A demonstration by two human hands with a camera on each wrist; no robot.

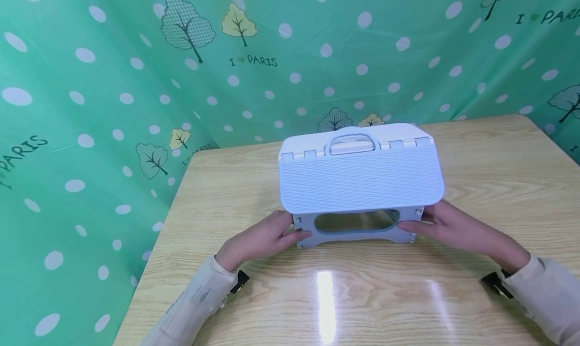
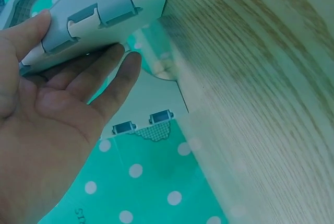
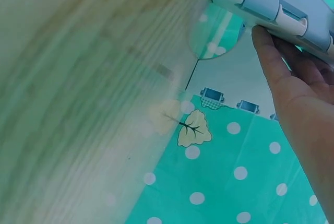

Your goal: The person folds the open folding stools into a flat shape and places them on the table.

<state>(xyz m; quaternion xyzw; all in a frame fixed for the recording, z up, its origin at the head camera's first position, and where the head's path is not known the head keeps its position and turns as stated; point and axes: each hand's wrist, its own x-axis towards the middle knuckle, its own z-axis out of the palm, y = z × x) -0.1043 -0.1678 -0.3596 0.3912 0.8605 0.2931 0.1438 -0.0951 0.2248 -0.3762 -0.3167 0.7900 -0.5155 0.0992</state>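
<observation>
A light blue and white folding step stool (image 1: 360, 182) stands on the table, its ribbed top panel tilted toward me and a carry handle (image 1: 352, 134) at the hinge line. My left hand (image 1: 267, 237) grips the left edge of the near leg panel (image 1: 358, 236), thumb on the front face and fingers behind it. At the opposite edge, my right hand (image 1: 446, 226) holds the same panel, its thumb near the oval cut-out. Both wrist views show hinge clips along the panel edge beside the fingers, with the far leg panel (image 2: 151, 96) behind.
The wood-grain table (image 1: 235, 185) extends around the stool, with bright light reflections near its front. A green dotted curtain (image 1: 290, 59) with tree prints hangs behind the table and along its left side.
</observation>
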